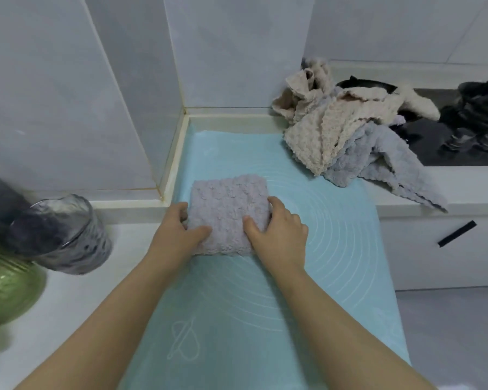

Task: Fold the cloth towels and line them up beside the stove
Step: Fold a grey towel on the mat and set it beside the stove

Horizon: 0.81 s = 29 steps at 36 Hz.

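While two hands hold it, one folded towel (pixel 227 213) lies flat on the blue mat (pixel 335 249), near the middle of the head view. The left hand (pixel 181 229) grips its 9 o'clock edge, with the thumb on top. The right hand (pixel 279 235) grips its 3 o'clock edge, thumb on top too. At 2 o'clock from the folded towel sits one messy pile of towels (pixel 335 130), some cream and some grey-blue. How many are in it is hard to tell. The pile touches the black stove (pixel 434 153), further out at 2 o'clock. At 9 o'clock stands one glass cup (pixel 68 235), with one green thing (pixel 6 282) just beside it at 8 o'clock.
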### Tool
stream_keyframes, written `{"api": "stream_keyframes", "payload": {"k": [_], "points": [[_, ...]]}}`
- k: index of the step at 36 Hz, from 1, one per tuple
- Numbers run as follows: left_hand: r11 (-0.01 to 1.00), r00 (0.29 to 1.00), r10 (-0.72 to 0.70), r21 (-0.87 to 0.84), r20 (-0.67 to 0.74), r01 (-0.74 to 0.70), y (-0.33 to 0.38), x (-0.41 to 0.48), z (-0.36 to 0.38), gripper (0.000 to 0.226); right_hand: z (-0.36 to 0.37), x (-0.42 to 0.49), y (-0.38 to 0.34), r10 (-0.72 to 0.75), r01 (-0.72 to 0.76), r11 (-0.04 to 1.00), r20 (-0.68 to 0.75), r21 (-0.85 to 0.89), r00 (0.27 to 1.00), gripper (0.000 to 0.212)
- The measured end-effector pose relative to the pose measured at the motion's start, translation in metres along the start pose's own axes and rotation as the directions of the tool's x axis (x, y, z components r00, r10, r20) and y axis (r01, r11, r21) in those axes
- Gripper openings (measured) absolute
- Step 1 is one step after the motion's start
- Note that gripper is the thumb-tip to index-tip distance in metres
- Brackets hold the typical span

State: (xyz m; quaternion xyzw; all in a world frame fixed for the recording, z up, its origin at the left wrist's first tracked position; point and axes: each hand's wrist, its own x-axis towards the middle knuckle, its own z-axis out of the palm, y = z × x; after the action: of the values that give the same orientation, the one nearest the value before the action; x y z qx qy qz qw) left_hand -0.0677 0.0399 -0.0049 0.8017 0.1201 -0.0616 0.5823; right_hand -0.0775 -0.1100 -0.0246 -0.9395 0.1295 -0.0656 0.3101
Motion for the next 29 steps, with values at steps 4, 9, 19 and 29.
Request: {"api": "stream_keyframes", "payload": {"k": [4,9,19,29], "points": [[0.995,0.998,-0.052,0.081,-0.02,0.053,0.002,-0.003,-0.002,0.066,-0.015,-0.004,-0.008,0.092,-0.106,0.987,0.115,0.118,0.989,0.053],[0.983,0.983,-0.177,0.053,0.038,0.175,0.013,-0.013,-0.004,0.075,-0.037,-0.017,-0.018,0.293,-0.392,0.851,0.305,0.349,0.906,0.071],[0.955,0.931,-0.178,-0.171,0.32,0.241,0.032,-0.048,0.015,0.059,-0.082,-0.067,0.007,0.369,-0.656,0.318,0.548,0.685,0.751,0.019],[0.978,0.718,-0.057,-0.105,0.694,0.179,0.067,-0.087,0.095,0.065,-0.154,-0.089,0.076,0.427,-0.616,0.001,0.557,0.788,0.712,0.019]]}}
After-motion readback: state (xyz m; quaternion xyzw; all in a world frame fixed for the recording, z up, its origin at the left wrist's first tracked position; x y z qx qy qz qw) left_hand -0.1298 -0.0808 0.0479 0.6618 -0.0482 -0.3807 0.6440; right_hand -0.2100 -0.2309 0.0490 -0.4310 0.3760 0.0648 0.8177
